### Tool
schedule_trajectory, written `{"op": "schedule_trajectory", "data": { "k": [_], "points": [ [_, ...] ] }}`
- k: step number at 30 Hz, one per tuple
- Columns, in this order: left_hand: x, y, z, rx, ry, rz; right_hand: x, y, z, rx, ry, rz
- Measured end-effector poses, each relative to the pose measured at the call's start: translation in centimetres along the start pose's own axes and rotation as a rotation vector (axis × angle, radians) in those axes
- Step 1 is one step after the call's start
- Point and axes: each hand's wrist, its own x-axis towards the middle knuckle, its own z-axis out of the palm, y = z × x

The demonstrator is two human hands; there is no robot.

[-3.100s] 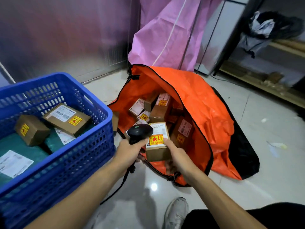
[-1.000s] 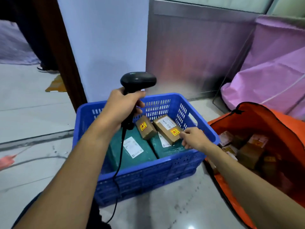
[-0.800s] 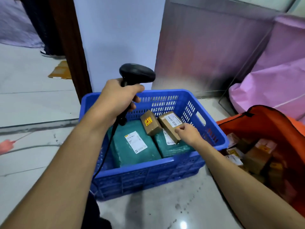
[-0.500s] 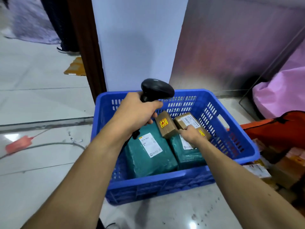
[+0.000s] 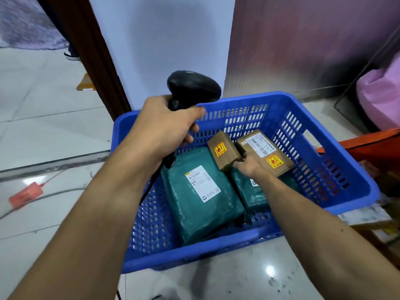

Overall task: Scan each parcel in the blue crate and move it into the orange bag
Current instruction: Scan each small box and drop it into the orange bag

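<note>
Glossy tile floor (image 5: pixel 43 131), white wall (image 5: pixel 164 40) — perhaps steel panel (image 5: pixel 303 44).

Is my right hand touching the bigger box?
Touching. Head view: the right hand grips the bigger box at its near left edge, with no gap.

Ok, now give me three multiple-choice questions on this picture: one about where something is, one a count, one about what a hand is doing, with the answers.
1. The larger brown box lies:
A) on a chair
B) in the blue crate, beside the smaller brown box
C) on a shelf

2. How many teal mailers are in the crate?
A) one
B) two
C) four

3. The left hand:
A) rests open on the crate rim
B) holds a brown box
C) grips the black scanner

Answers:
1. B, both boxes sit side by side on top of the mailers inside the crate.
2. B, two teal packs show under the boxes.
3. C, its fingers wrap the scanner's handle.
</note>
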Motion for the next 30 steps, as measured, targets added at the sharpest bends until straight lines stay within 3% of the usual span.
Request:
{"op": "schedule_trajectory", "data": {
  "k": [17, 25, 30],
  "points": [
    [1.8, -0.2, 3.9, 0.053, -0.036, -0.006, 1.6, -0.5, 0.7, 0.160, -0.071, 0.095],
    [1.2, 0.2, 4.2, 0.071, -0.031, 0.007, -1.1, -1.6, -4.9, 0.297, 0.077, -0.018],
    [0.4, 1.3, 4.9, -0.069, -0.067, -0.021, -4.6, 0.0, -10.9, 0.370, 0.154, -0.073]
  ]
}}
